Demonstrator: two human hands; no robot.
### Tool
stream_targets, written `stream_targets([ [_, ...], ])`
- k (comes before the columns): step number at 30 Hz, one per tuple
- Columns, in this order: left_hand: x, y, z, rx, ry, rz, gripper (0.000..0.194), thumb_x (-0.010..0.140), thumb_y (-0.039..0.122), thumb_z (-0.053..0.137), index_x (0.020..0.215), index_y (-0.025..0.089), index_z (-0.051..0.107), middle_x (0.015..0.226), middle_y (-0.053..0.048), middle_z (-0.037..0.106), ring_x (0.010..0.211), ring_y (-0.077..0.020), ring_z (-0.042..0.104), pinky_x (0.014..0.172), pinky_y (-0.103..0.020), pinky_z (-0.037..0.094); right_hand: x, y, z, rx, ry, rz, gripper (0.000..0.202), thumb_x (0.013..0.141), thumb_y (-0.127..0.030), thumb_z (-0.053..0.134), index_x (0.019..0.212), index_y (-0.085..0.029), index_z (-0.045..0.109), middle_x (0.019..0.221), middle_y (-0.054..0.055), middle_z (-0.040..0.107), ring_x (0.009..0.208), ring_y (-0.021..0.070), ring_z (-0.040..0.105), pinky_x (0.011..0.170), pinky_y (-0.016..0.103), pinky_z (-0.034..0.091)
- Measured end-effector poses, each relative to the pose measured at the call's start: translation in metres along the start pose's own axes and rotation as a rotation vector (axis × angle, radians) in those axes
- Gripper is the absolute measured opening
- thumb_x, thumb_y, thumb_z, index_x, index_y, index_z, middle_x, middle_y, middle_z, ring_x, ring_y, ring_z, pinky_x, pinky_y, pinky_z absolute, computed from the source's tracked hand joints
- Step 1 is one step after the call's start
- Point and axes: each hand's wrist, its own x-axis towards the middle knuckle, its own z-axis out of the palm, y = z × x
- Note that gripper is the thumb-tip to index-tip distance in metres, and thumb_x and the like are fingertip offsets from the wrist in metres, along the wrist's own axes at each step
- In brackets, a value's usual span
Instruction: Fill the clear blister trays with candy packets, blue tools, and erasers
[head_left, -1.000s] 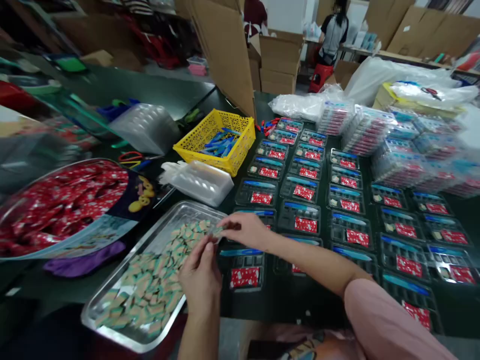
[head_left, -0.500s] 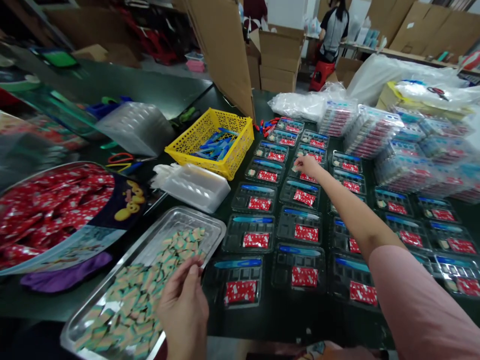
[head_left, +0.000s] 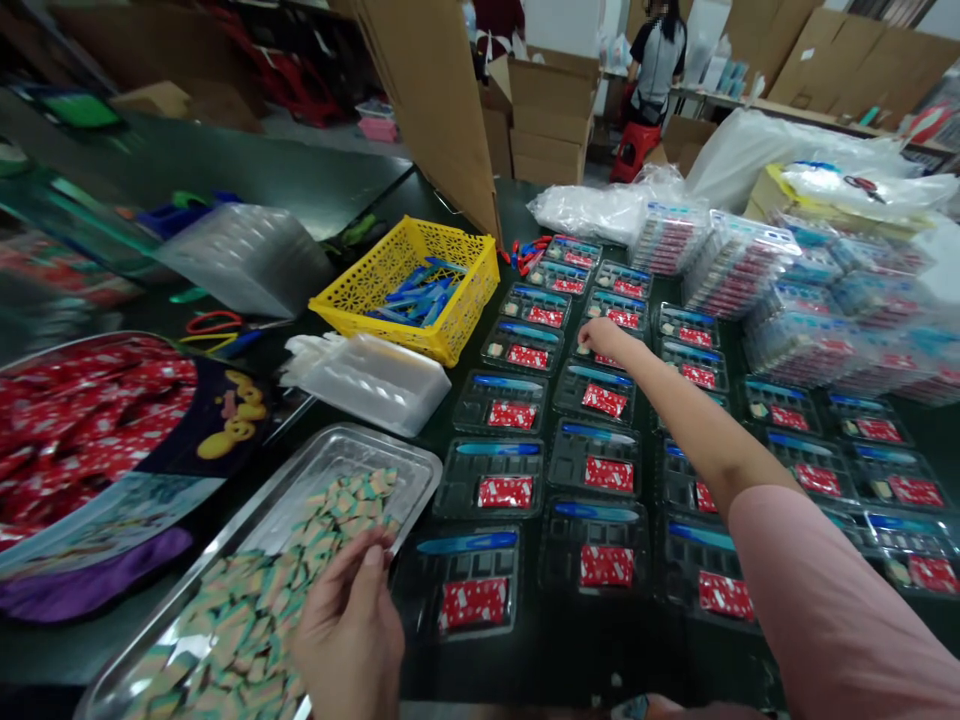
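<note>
My right hand [head_left: 604, 340] reaches far forward over a clear plastic blister tray, its fingertips pinched at a small pale piece at the tray's left side. That tray also holds a blue pen and a red patterned packet. My left hand [head_left: 352, 620] hovers over the right edge of a metal tray [head_left: 424, 470], thumb and fingers pressed together; what they hold is hidden. Heaped in the metal tray are small pink-and-teal striped pieces [head_left: 247, 610] that look like erasers. Nearest to my left hand on its right is a blister tray [head_left: 427, 600] with a blue pen [head_left: 466, 543] and a red packet [head_left: 474, 604].
Rows of blister trays cover the table, and filled packs [head_left: 739, 265] are stacked at right. A yellow basket [head_left: 330, 310] of blue pens stands behind empty plastic trays [head_left: 375, 380]. A bag of red packets [head_left: 97, 430] lies left. Another person [head_left: 658, 60] is in the background.
My right hand has lowered slightly and moved a little toward me, its fingertips now down at the blister tray. My left hand stays over the metal tray's edge. The view has shifted slightly.
</note>
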Motion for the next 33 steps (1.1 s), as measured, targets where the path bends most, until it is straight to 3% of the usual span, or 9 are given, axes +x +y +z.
stream_targets([
  [9, -0.001, 0.002, 0.003, 0.009, 0.008, -0.001, 0.02, 0.064, 0.029, 0.079, 0.083, 0.027, 0.074, 0.088, 0.003, 0.07, 0.082, -0.0143, 0.062, 0.097, -0.033, 0.045, -0.016, -0.019, -0.005, -0.116, 0.023, 0.0, 0.031, 0.083, -0.001, 0.053, 0.109, -0.006, 0.069, 0.115, 0.02, 0.067, 0.108, 0.0232, 0.064, 0.089, 0.025, 0.048],
  [18, -0.003, 0.008, 0.002, 0.052, 0.037, -0.055, 0.018, 0.063, 0.029, 0.078, 0.081, 0.029, 0.073, 0.088, 0.003, 0.069, 0.085, -0.0173, 0.062, 0.101, -0.038, 0.043, -0.016, -0.013, -0.017, -0.099, -0.067, -0.055, 0.028, 0.083, -0.003, 0.054, 0.104, -0.01, 0.071, 0.107, 0.013, 0.072, 0.098, 0.0181, 0.067, 0.082, 0.021, 0.047],
  [28, -0.003, 0.006, -0.006, 0.074, 0.013, -0.066, 0.021, 0.067, 0.03, 0.078, 0.088, 0.033, 0.075, 0.092, 0.005, 0.07, 0.086, -0.0141, 0.063, 0.11, -0.034, 0.037, -0.024, -0.019, 0.001, -0.129, 0.1, -0.028, 0.027, 0.087, -0.007, 0.049, 0.107, -0.013, 0.067, 0.111, 0.016, 0.067, 0.102, 0.0241, 0.065, 0.082, 0.028, 0.048],
  [33, -0.006, 0.015, -0.01, 0.098, -0.012, 0.022, 0.018, 0.068, 0.029, 0.076, 0.085, 0.037, 0.075, 0.091, 0.008, 0.071, 0.091, -0.0151, 0.065, 0.106, -0.032, 0.042, -0.03, -0.034, 0.016, -0.165, 0.154, 0.0, 0.03, 0.091, -0.007, 0.041, 0.113, -0.008, 0.061, 0.11, 0.021, 0.064, 0.102, 0.0253, 0.064, 0.082, 0.031, 0.049],
])
